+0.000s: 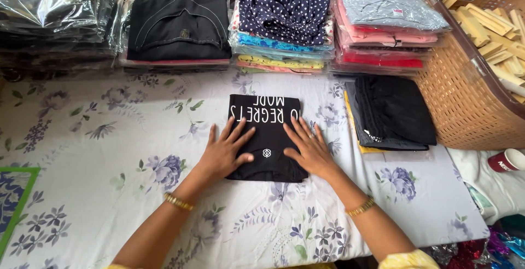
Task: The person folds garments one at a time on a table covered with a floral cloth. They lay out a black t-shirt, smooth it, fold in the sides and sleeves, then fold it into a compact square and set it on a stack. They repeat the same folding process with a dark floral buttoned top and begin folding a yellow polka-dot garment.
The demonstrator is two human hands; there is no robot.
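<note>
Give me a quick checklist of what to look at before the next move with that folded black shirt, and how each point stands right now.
1. Both palms flat on the folded black shirt: left hand and right hand press on it: ok.
2. Shirt edges squared: looks neat: ok.
3. Floral cloth beneath lies smooth: ok.
4. Dark folded pile to the right sits apart from the shirt: ok.
5. Red cup upright, away from the hands: ok.
6. Shirt's underside free of creases: cannot tell.

You are pressing a black folded shirt (266, 137) with white lettering onto a white cloth (98, 192) showing purple flowers, beside a tan woven basket (465, 105).
</note>
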